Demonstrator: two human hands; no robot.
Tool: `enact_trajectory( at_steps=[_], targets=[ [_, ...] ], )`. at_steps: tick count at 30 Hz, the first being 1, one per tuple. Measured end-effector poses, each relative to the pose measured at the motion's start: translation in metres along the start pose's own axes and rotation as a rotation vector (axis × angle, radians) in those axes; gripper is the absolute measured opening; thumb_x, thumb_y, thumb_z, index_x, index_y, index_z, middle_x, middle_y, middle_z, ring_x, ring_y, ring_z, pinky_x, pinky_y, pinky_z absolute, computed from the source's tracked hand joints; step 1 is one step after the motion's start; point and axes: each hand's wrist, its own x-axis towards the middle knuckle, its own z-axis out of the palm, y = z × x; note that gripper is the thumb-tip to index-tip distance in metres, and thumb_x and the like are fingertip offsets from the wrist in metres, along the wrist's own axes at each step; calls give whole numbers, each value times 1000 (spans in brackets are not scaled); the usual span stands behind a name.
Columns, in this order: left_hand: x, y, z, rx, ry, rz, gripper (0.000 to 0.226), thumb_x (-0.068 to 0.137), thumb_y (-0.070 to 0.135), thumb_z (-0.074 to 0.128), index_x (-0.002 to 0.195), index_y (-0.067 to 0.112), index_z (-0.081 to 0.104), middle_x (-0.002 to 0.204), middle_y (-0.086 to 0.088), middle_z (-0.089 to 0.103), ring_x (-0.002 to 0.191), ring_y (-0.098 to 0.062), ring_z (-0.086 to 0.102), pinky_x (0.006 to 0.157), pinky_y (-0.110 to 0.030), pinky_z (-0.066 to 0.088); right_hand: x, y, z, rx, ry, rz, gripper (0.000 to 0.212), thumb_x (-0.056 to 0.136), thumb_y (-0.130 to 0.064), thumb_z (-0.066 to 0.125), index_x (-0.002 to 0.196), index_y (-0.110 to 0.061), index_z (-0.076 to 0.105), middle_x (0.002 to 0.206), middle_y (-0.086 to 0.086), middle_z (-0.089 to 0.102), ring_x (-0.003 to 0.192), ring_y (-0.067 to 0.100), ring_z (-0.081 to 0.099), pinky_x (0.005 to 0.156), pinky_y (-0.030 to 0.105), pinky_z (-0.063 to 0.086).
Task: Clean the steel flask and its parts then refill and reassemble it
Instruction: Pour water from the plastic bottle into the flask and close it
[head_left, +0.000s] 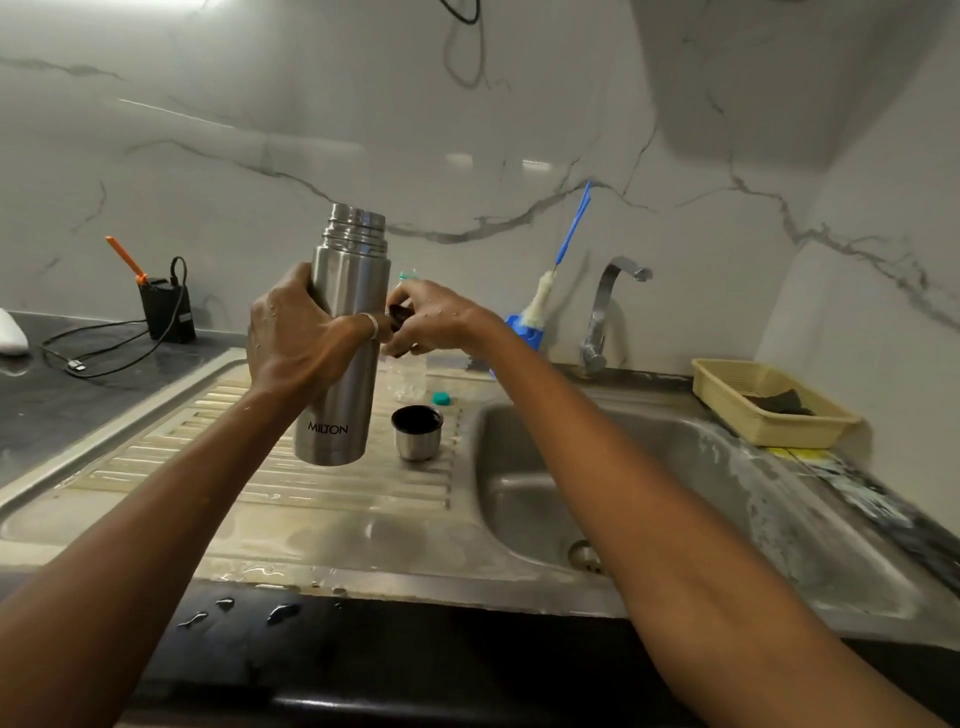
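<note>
My left hand (296, 332) grips the steel flask (343, 395) upright above the drainboard (156, 467); its threaded mouth is uncovered. Just right of the flask, my right hand (441, 322) pinches a small dark stopper (400, 314). The flask's steel cup lid (417, 432) stands mouth-up on the drainboard below. A clear plastic bottle (410, 374) stands behind my hands, mostly hidden, with its teal cap (442, 399) lying beside it.
The sink basin (623, 493) lies to the right, with a tap (602, 317) behind it. A blue bottle brush (550, 291) leans on the wall. A beige basket (727, 405) holds a dark scrub pad. A black device (166, 312) with cables sits far left.
</note>
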Motion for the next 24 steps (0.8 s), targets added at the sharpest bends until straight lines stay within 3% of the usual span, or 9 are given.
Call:
enact_trajectory(
  at_steps=[5, 7, 10, 12, 14, 16, 18, 21, 24],
  targets=[
    [-10, 40, 10, -46, -25, -22, 69, 51, 56, 75, 105, 14, 64, 88, -3, 62, 83, -24, 59, 73, -39, 53, -50, -3, -56, 102, 106, 21, 27, 82, -9, 82, 99, -10, 61, 108, 19, 70, 101, 30, 73, 84, 35, 63],
    [-19, 54, 18, -65, -59, -39, 69, 50, 54, 77, 105, 15, 63, 86, -1, 61, 82, -23, 58, 71, -36, 51, -70, 3, -73, 133, 172, 40, 30, 80, -13, 84, 103, -8, 65, 108, 17, 72, 104, 28, 72, 80, 29, 61],
    [-35, 68, 36, -97, -87, -61, 65, 51, 54, 79, 101, 19, 59, 85, 0, 60, 83, -24, 59, 74, -39, 53, -100, 20, -95, 188, 270, 78, 33, 79, -21, 86, 106, -13, 69, 109, 10, 75, 108, 24, 69, 87, 36, 58],
    [-45, 76, 53, -118, -102, -77, 60, 55, 49, 84, 100, 18, 60, 85, -1, 61, 83, -25, 59, 76, -43, 54, -122, 35, -106, 244, 306, 112, 37, 82, -25, 84, 113, -13, 68, 110, 6, 75, 107, 19, 70, 84, 35, 57],
    [-53, 84, 72, -136, -129, -87, 58, 57, 46, 86, 102, 18, 61, 87, -1, 63, 85, -25, 61, 76, -42, 53, -141, 50, -115, 332, 310, 142, 33, 87, -24, 80, 116, -13, 68, 107, 2, 76, 102, 14, 72, 84, 30, 56],
    [-61, 90, 93, -159, -181, -78, 64, 58, 47, 85, 111, 19, 61, 94, -1, 65, 88, -23, 61, 75, -37, 50, -156, 65, -120, 431, 312, 149, 28, 89, -16, 76, 115, -13, 67, 104, 2, 77, 95, 12, 74, 89, 34, 58],
    [-68, 92, 117, -163, -222, -73, 67, 64, 42, 88, 119, 18, 59, 100, -1, 65, 92, -22, 60, 76, -34, 47, -167, 77, -126, 502, 337, 158, 38, 89, -8, 76, 124, -8, 62, 109, 10, 74, 91, 15, 75, 87, 34, 61],
    [-80, 88, 153, -166, -275, -98, 67, 67, 37, 90, 121, 19, 55, 101, -1, 63, 92, -21, 58, 79, -36, 48, -176, 94, -135, 496, 394, 215, 68, 82, -5, 83, 138, -6, 44, 122, 16, 65, 100, 24, 74, 84, 36, 63],
    [-93, 76, 184, -137, -331, -159, 63, 70, 34, 90, 118, 19, 51, 99, 1, 59, 89, -18, 54, 77, -33, 42, -179, 109, -143, 462, 415, 239, 67, 79, -5, 85, 134, -7, 45, 124, 16, 61, 100, 25, 73, 75, 32, 63]
  ],
)
